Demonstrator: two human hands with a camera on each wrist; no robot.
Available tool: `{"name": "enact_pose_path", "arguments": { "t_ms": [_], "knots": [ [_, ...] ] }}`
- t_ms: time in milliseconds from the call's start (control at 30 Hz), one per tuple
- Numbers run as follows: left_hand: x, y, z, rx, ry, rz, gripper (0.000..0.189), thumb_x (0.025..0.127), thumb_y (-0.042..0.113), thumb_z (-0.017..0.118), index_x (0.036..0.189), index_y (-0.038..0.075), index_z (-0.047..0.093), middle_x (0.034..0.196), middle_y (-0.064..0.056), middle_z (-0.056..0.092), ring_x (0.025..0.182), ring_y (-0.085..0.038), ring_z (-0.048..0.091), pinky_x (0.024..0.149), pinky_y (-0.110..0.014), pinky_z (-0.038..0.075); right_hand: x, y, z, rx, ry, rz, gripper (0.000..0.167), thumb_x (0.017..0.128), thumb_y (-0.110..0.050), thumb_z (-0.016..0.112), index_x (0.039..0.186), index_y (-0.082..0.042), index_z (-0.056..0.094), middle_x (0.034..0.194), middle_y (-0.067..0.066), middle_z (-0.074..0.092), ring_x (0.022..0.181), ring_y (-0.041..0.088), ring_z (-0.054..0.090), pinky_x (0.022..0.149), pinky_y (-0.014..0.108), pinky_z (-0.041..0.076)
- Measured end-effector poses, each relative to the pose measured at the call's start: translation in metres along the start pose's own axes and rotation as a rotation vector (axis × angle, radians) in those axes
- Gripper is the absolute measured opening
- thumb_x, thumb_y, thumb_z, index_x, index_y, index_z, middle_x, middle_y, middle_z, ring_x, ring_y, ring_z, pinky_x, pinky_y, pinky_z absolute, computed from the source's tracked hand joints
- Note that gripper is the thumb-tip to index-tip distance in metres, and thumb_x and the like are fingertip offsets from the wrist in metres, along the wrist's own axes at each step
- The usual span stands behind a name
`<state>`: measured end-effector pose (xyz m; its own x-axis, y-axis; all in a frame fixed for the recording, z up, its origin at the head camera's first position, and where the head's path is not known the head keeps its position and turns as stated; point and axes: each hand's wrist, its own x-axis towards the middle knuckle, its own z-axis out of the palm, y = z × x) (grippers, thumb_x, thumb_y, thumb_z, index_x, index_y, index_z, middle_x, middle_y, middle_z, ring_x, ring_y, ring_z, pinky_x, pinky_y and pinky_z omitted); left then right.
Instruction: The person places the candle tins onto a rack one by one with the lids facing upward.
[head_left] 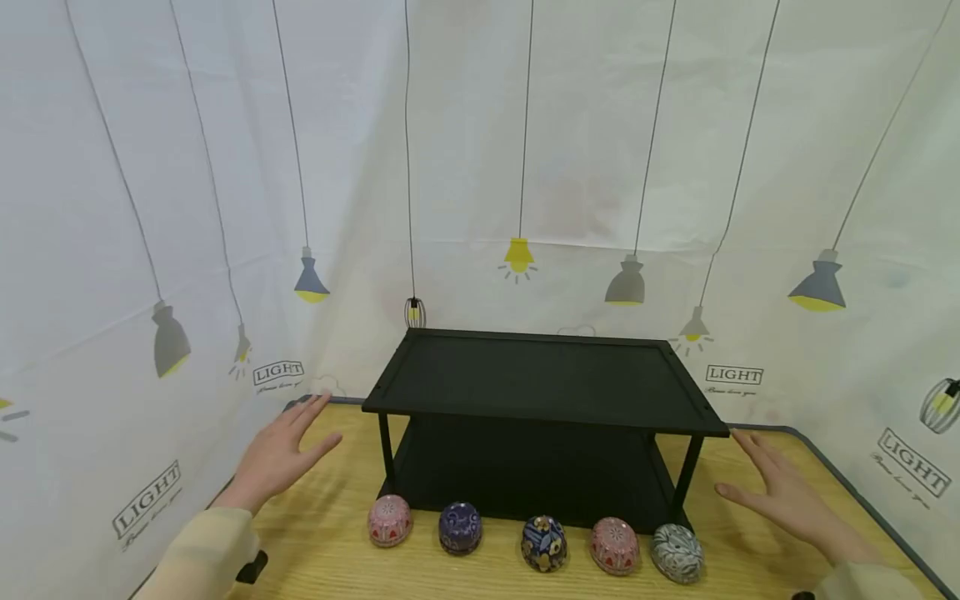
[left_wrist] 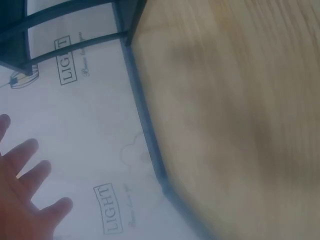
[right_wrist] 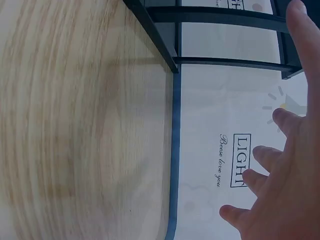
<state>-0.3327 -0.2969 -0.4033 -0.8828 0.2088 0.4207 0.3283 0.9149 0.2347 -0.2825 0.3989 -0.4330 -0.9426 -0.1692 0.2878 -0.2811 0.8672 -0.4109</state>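
Note:
My left hand (head_left: 277, 458) hovers left of a black two-tier shelf (head_left: 525, 375), its fingers spread and holding nothing. On the other side my right hand (head_left: 787, 500) is raised beside the shelf's right edge, thumb apart from the fingers, also holding nothing. In front of the shelf stands a row of small round patterned tins: a pink one (head_left: 390, 521), a purple one (head_left: 460, 528), a dark floral one (head_left: 543, 543), a second pink one (head_left: 615, 547) and a grey-white leafy one (head_left: 677, 552). Both wrist views show spread fingers, with the shelf's posts beyond.
The shelf stands on a wood-grain table (head_left: 330, 533). White curtains (head_left: 465, 150) printed with hanging lamps and "LIGHT" labels enclose the back and sides. The shelf's lower tier (head_left: 525, 467) lies behind the tins.

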Motion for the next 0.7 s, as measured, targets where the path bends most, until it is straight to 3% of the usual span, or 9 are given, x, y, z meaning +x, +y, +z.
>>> {"name": "enact_pose_path", "arguments": {
  "t_ms": [167, 333, 500, 700],
  "knots": [
    [-0.001, 0.007, 0.000, -0.099, 0.006, -0.010, 0.070, 0.096, 0.055, 0.051, 0.155, 0.027, 0.024, 0.149, -0.019, 0.038, 0.132, -0.045, 0.035, 0.100, -0.069, 0.029, 0.001, -0.002, 0.003, 0.046, 0.000, -0.012, 0.093, 0.089, -0.037, 0.068, 0.153, 0.002, 0.014, 0.147, 0.042, 0.015, 0.125, 0.066, 0.019, 0.085, 0.081, 0.021],
    [0.002, 0.011, 0.003, -0.233, 0.033, 0.032, 0.064, 0.099, 0.045, 0.053, 0.154, 0.024, 0.028, 0.148, -0.018, 0.040, 0.131, -0.043, 0.038, 0.100, -0.066, 0.030, 0.001, -0.005, 0.007, 0.076, 0.004, -0.026, 0.090, 0.088, -0.034, 0.069, 0.149, 0.009, 0.019, 0.147, 0.042, 0.016, 0.125, 0.065, 0.021, 0.087, 0.079, 0.022],
    [0.004, 0.017, 0.009, -0.326, 0.070, 0.065, 0.060, 0.100, 0.039, 0.052, 0.153, 0.022, 0.031, 0.149, -0.017, 0.040, 0.131, -0.042, 0.039, 0.101, -0.064, 0.030, 0.000, -0.008, 0.011, 0.123, -0.001, -0.032, 0.088, 0.089, -0.031, 0.069, 0.150, 0.007, 0.018, 0.147, 0.043, 0.014, 0.125, 0.066, 0.019, 0.086, 0.080, 0.021],
    [0.007, 0.028, 0.015, -0.467, 0.077, 0.039, 0.057, 0.103, 0.033, 0.049, 0.154, 0.022, 0.028, 0.145, -0.019, 0.043, 0.127, -0.043, 0.043, 0.098, -0.066, 0.034, 0.000, -0.007, 0.019, 0.148, -0.010, -0.015, 0.088, 0.090, -0.031, 0.067, 0.153, 0.003, 0.014, 0.146, 0.043, 0.014, 0.126, 0.066, 0.018, 0.085, 0.081, 0.022]
  ]
}}
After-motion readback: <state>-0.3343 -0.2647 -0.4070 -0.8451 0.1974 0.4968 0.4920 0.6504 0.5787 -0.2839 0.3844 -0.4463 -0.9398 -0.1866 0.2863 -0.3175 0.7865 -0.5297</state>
